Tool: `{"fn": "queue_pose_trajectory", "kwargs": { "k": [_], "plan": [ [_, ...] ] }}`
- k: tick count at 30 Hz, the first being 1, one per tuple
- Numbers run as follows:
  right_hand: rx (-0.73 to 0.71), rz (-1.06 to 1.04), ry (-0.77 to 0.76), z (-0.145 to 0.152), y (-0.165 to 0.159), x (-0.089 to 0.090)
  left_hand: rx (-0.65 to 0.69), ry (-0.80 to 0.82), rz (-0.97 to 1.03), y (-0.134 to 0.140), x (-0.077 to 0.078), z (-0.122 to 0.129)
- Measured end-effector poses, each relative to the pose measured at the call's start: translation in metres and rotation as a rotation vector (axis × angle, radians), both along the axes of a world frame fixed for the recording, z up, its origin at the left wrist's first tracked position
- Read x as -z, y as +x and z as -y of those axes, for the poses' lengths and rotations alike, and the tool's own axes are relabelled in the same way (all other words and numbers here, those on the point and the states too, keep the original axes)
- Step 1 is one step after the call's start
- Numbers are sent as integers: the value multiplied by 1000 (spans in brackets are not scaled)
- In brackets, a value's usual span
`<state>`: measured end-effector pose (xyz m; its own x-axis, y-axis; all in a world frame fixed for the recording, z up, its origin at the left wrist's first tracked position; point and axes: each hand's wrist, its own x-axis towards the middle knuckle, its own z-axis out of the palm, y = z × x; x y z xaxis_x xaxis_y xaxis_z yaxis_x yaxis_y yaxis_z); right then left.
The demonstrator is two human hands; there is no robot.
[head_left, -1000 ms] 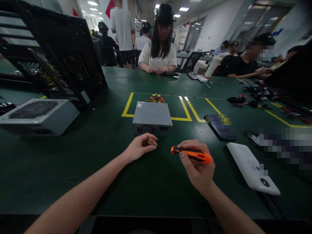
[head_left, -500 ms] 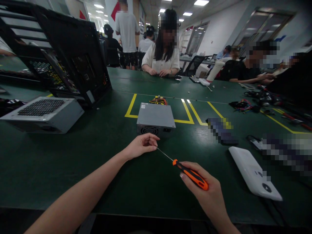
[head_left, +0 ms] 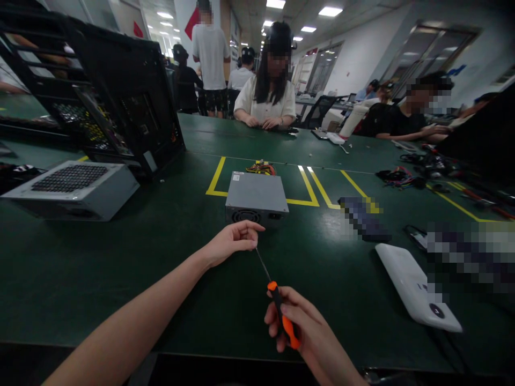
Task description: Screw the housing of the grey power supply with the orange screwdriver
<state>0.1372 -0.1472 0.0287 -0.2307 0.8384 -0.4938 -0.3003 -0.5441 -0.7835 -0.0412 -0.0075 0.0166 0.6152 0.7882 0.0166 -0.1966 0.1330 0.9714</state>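
Note:
My right hand (head_left: pixel 308 324) is wrapped round the orange and black handle of a screwdriver (head_left: pixel 275 295), its shaft pointing up and slightly left. At the shaft's tip, my left hand (head_left: pixel 231 244) has thumb and fingers pinched together; whatever small thing lies between them, if anything, is hidden. Just beyond the left hand sits a grey power supply unit (head_left: pixel 256 192), its fan grille and socket facing me. Coloured cables (head_left: pixel 261 168) bunch up behind it. The left fingertips overlap its lower front edge in view, and I cannot tell whether they touch it.
A larger power supply (head_left: pixel 90 195) and a black computer case (head_left: pixel 129 102) stand at left. On the right lie a white rounded device (head_left: pixel 416 287), a dark blurred item (head_left: pixel 364 220) and tangled cables (head_left: pixel 400 178). A person (head_left: pixel 265 102) sits across the green table (head_left: pixel 177 311).
My right hand has moved left and down, swinging the screwdriver handle towards me so the shaft stands steeper. Its grip has shifted, with fingers now showing left of the handle. My left hand has hardly moved.

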Motion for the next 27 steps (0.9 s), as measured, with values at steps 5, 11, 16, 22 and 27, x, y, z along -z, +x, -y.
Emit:
{"fn": "queue_pose_trajectory", "kwargs": {
  "k": [5, 11, 16, 22, 27],
  "plan": [
    [76, -160, -133, 0, -15, 0, -17, -31, 46, 1, -2, 1],
    [202, -301, -285, -2, -20, -6, 24, -171, 72, 3, 0, 2],
    [356, -357, -335, -9, -19, -8, 5, -326, 75, 5, 5, 1],
    [352, -397, -314, -13, -20, -4, 8, -363, 51, 8, 9, 0],
    [327, -397, -299, -16, -23, -2, 44, -376, 28, 6, 8, 1]
  ]
}}
